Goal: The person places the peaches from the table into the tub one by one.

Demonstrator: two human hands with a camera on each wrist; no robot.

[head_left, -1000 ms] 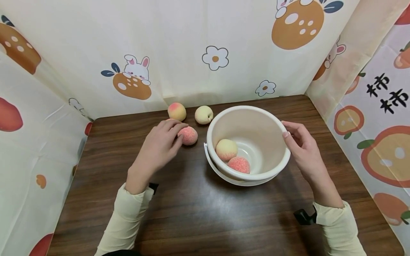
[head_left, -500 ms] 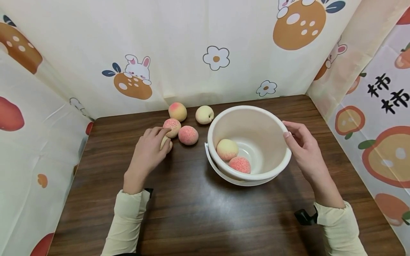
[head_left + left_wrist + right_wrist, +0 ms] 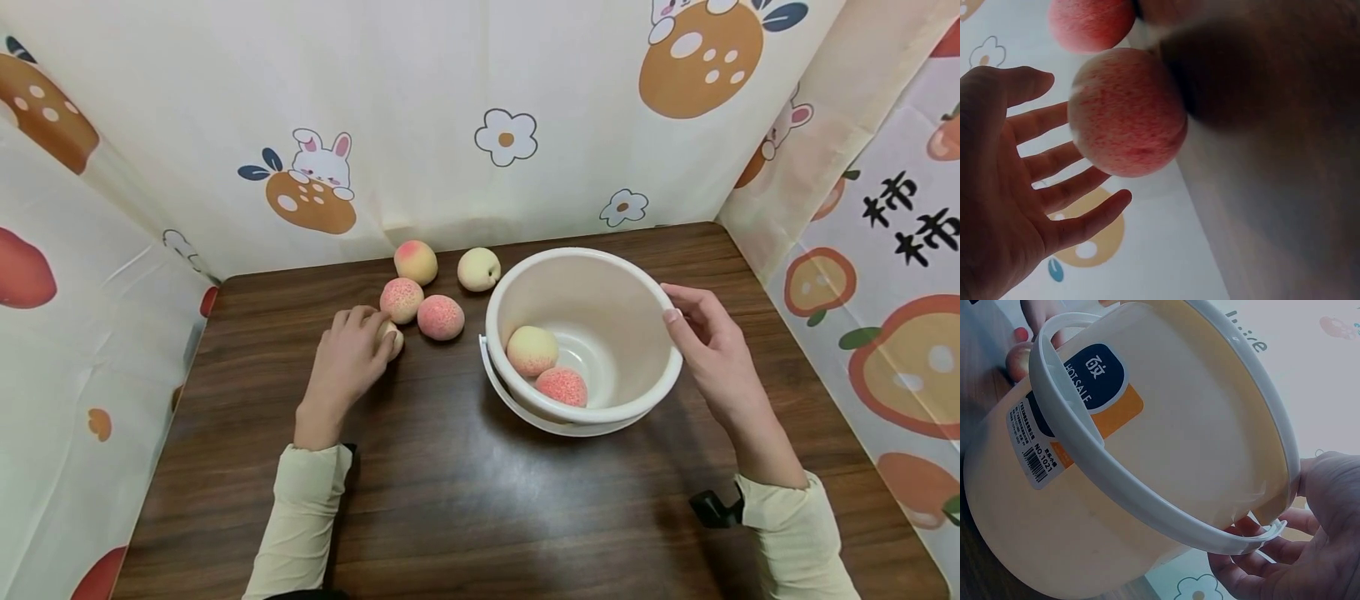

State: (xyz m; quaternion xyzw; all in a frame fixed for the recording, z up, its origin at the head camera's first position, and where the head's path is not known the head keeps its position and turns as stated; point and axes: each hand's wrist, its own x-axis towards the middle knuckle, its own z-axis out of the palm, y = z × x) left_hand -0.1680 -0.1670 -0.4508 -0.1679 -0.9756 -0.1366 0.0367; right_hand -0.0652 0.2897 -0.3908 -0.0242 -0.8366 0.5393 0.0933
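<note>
My left hand [image 3: 347, 354] is beside a pale peach [image 3: 393, 340] on the table and partly covers it. In the left wrist view its fingers [image 3: 1088, 219] are spread, and the thumb stands apart from a pink-speckled peach [image 3: 1129, 112] that hides some fingertips. My right hand [image 3: 708, 346] holds the rim of a white bucket [image 3: 582, 254], thumb over the edge and fingers outside, close to the handle's joint in the right wrist view. Inside the bucket lie a yellowish peach [image 3: 532, 350] and a pink peach [image 3: 562, 387].
Around the left hand sit a speckled peach [image 3: 402, 300], a red-pink peach [image 3: 441, 317], a yellow-red peach [image 3: 416, 262] and a cream peach [image 3: 478, 269]. The bucket's handle [image 3: 525, 417] hangs at its front. Printed curtains [image 3: 420, 100] border the dark wooden table [image 3: 480, 508].
My left hand has moved left and toward me from the red-pink peach, uncovering the speckled peach and part of the pale one. The right hand and bucket stay put.
</note>
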